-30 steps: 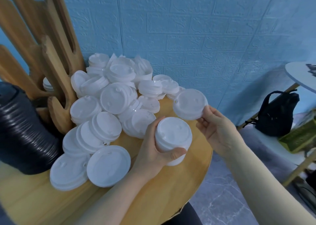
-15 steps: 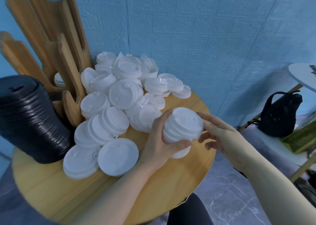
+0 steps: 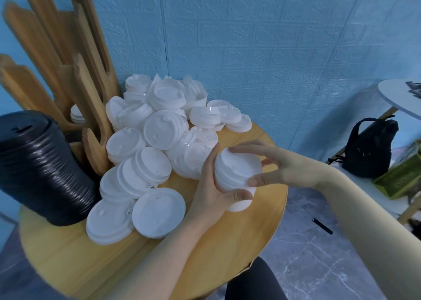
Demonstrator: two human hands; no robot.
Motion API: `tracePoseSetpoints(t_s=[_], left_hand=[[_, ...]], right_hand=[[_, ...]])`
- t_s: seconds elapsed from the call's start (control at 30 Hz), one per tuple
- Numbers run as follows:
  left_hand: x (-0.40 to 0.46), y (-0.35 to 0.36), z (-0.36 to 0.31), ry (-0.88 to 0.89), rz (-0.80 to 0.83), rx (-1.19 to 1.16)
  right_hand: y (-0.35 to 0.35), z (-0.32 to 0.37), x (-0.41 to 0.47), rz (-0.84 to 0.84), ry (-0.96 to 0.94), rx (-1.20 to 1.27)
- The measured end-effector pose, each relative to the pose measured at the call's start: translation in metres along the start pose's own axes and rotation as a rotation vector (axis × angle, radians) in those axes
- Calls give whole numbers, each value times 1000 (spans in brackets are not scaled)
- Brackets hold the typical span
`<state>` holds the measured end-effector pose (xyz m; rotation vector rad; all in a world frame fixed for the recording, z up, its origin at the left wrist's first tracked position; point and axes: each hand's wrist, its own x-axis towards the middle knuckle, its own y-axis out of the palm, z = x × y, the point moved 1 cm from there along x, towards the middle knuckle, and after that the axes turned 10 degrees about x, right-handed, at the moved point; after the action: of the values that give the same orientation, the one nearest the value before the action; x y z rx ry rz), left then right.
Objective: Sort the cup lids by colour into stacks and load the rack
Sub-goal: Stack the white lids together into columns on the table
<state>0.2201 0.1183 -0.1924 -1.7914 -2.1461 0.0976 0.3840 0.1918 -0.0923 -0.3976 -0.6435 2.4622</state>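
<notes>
The left hand (image 3: 213, 190) wraps its fingers and thumb round a short stack of white lids (image 3: 237, 176), holding it above the near right edge of the round wooden table (image 3: 271, 210), probably so that each new lid can be dropped on top without the pile sliding. The right hand (image 3: 280, 165) spreads over the top of that stack, fingertips and thumb touching its rim, seemingly to seat and square the top lid. Loose white lids (image 3: 159, 144) lie heaped in the middle of the table, within easy reach. A tall stack of black lids (image 3: 38, 174) stands at the left, apart from the white ones, so the colours are kept separate. The wooden rack (image 3: 88, 108) behind the heap holds only a few white lids, so loading has barely begun
</notes>
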Motion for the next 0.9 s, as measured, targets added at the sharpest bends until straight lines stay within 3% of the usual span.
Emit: tracePoseSetpoints(t_s=[0.23, 0.53, 0.9], left_hand=[[3, 4, 4, -8, -10, -14], [14, 18, -7, -11, 15, 2], [59, 41, -14, 24, -125, -69]], right_hand=[[23, -7, 2, -248, 7, -87], [11, -21, -5, -288, 53, 159], [-6, -37, 19, -413, 42, 288]])
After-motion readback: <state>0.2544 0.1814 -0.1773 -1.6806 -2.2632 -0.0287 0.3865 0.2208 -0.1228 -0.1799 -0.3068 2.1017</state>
